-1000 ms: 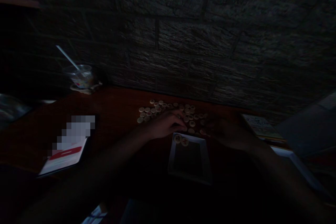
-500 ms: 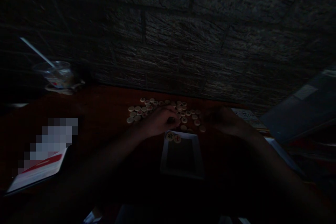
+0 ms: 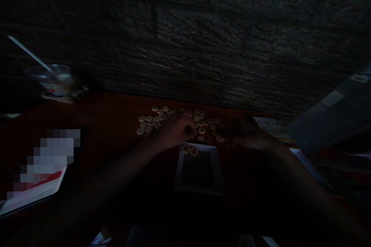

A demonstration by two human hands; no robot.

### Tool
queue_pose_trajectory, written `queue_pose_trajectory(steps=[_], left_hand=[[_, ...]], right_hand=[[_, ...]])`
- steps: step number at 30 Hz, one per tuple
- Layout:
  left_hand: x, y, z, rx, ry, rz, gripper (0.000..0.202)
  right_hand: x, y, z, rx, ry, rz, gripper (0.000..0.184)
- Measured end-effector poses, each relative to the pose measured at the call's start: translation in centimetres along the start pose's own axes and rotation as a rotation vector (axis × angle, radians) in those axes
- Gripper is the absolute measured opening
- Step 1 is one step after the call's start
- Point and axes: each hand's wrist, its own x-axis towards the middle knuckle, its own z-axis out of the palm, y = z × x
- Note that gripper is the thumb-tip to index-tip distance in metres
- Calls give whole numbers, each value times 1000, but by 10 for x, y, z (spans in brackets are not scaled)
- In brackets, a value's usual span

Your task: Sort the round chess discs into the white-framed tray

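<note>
The feed is dim, so I'm working left to right. At the far left, a clear plastic cup (image 3: 55,81) with a pale straw (image 3: 26,53) stands on a pale saucer (image 3: 56,97), near the back edge of the red-brown wooden table (image 3: 110,112), where it meets the stone wall (image 3: 197,46). Nearer me, a red-striped booklet (image 3: 34,195) runs off the left frame edge below a pixelated patch (image 3: 55,150). Both sit well apart from my left hand (image 3: 174,131).

That hand is curled over the near side of a loose cluster of round xiangqi pieces (image 3: 150,121), but the dark hides whether it has hold of any. My right hand (image 3: 246,133) comes in half closed, its fingertips (image 3: 226,133) just beside the cluster, and I cannot tell if it holds anything. Between and below them lies a white-rimmed tray (image 3: 177,170) with two more pieces (image 3: 189,149) at its far left corner. Further right are a printed card (image 3: 272,128) and a dark panel (image 3: 333,112).

Since the last frame the view has slid, pushing the cup and booklet toward the left edge. The two tray pieces are unchanged.
</note>
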Motion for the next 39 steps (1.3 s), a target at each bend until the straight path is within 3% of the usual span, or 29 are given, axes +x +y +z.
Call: queue_pose_trajectory(steps=[5,11,18,23,25,31,36,39], left_hand=[[0,9,0,24,-11,-10,8],[2,16,6,42,-28,-75,4],[3,14,3,42,-63,-26,23],[2,6,3,45,-50,-57,21],[2,5,2,95,-41,-69,19],[2,7,-4,125,-13,-108,14],[2,7,-7,157,1,-117,15],[2,8,-7,160,12,-93,17]], right_hand=[[5,6,-2,78,103,38,24],[7,5,-7,-311,328,-96,18],[9,10,-7,-480,254,-118,20],[7,5,-5,-127,205,-41,19],[6,3,-5,-81,200,18,18],[10,8,-9,-449,440,-39,14],[16,14,-5,-511,526,-111,22],[17,12,3,-480,509,-178,29]])
